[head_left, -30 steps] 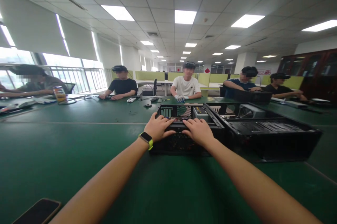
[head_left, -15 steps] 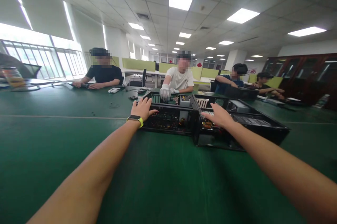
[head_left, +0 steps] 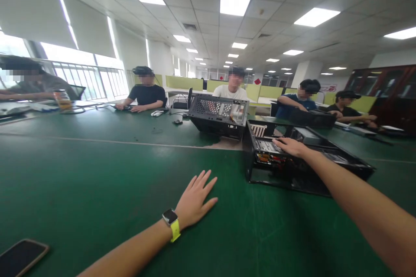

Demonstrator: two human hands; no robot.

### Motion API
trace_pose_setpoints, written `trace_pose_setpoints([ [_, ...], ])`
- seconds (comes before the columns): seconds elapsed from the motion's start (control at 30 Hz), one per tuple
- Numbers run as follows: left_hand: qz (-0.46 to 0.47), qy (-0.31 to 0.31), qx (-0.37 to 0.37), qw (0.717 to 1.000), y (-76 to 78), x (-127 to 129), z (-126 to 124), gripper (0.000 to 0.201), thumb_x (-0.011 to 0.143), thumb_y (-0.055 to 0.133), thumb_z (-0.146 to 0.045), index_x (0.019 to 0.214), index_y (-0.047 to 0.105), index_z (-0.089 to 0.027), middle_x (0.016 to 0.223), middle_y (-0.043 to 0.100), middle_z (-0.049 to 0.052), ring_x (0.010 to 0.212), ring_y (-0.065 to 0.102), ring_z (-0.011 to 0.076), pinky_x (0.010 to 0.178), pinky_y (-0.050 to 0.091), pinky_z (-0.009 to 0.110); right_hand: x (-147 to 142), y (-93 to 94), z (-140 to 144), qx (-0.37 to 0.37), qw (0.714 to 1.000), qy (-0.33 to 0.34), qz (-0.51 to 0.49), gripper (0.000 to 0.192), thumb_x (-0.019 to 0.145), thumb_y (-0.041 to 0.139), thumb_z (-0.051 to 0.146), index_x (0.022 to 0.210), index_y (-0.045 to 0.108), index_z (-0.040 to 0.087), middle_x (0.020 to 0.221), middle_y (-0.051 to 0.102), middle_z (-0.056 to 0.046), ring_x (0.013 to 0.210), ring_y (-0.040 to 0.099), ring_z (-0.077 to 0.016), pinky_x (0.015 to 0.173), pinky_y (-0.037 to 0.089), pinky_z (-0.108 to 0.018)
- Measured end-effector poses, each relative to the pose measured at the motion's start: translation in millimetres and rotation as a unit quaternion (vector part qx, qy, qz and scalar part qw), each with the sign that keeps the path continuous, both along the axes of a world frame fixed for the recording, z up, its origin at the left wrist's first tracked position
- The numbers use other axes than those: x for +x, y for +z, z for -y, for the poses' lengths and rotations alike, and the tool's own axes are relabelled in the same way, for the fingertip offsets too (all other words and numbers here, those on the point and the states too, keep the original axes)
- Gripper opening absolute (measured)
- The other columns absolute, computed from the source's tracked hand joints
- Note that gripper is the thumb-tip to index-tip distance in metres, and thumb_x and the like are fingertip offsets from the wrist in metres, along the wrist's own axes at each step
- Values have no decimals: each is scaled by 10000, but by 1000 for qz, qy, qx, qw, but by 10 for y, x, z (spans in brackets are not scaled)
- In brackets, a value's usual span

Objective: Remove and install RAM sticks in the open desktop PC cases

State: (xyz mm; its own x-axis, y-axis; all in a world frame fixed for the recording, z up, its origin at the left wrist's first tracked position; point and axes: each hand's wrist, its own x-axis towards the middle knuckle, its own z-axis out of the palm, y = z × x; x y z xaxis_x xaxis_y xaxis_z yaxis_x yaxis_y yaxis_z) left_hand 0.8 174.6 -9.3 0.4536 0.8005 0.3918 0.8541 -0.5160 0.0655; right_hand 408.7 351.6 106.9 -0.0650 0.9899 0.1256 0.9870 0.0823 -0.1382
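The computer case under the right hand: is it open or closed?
Open: the computer case has no cover on top, and a grey box shows inside, near the right hand.

an office (cubicle partitions (head_left: 183,83), panel lights (head_left: 234,4))

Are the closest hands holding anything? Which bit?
The left hand holds nothing. The right hand is at the top of the black case; any grip is unclear.

Room bright. Ceiling panels (head_left: 235,4) blown white; daylight from windows (head_left: 69,56) on left, overexposed. Pale sheen on green tabletop (head_left: 97,168); soft shadow before nearer black computer case (head_left: 297,179), its interior murky. Wide-angle stretch toward edges; far background soft.
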Motion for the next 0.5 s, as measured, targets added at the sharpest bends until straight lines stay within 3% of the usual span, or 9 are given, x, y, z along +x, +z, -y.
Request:
trace_pose_setpoints([
  [0.17,15,38,-43,998,79,-188,245,562,911,357,-506,1416,289,-269,1500,261,103,1371,238,269,1077,288,501,-43,7,96,2,1000,-11,8,800,824,202,741,1322,481,181,1389,428,-152,1260,379,-368,1015,200,-615],
  [0.33,33,58,-38,997,234,-190,303,565,917,343,-500,1411,303,-230,1487,280,132,1365,250,275,1073,286,509,-76,20,287,10,1000,5,7,724,861,236,679,1330,474,182,1386,440,-128,1262,395,-322,1026,267,-511],
  [0.5,53,36,-8,998,455,-8,409,544,919,346,-487,1386,341,-208,1459,328,139,1349,284,267,1060,305,495,-198,44,735,22,999,33,17,691,883,234,643,1305,502,166,1356,480,-112,1242,428,-286,1016,313,-429],
])
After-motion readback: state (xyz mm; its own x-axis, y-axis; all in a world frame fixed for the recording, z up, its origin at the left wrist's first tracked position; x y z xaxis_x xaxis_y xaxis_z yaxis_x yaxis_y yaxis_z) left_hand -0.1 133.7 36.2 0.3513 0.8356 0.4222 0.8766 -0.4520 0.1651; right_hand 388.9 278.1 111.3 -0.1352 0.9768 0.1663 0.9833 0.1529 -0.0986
